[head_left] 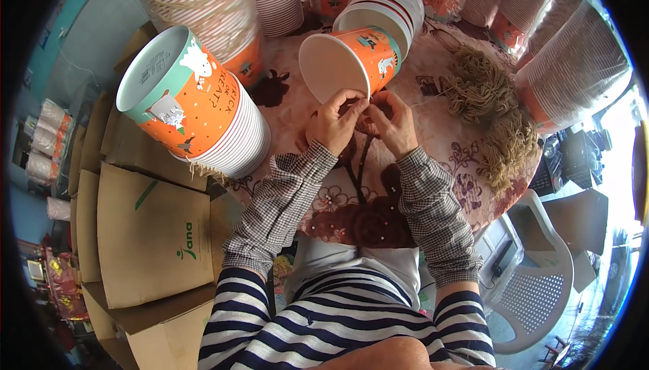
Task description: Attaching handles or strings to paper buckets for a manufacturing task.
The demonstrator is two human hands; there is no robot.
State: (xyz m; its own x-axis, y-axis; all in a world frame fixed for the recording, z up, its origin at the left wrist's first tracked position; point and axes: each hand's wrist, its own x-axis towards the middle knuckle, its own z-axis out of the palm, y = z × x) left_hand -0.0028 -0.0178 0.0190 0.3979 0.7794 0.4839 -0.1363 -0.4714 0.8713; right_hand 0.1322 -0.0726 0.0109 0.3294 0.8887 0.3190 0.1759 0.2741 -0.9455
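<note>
Pinching at the rim (366,71) of an orange paper bucket (376,47), a person in checked sleeve covers (274,201) is working above a flower-patterned table (338,216) in the head camera's view. The bucket is lying tilted on its side between the middle of the table and its far edge, its white mouth facing the person. The left hand (337,125) is closing thumb and fingers at the rim; the right hand (396,125) is making a similar narrow pinch just beside it. Whatever the fingertips are gripping is too small to tell. Good handling here is probably depending on one hand steadying the lip while the other is doing the fine work, with light pressure so that the paper is not creasing. Keeping both wrists low is likely helping the fingertips meet squarely. Toward the table's right edge, hanks of tan twine (481,85) are lying within easy reach; by the left edge, a stack of upturned buckets (193,103) is leaning, leaving the elbows room that is best being kept
</note>
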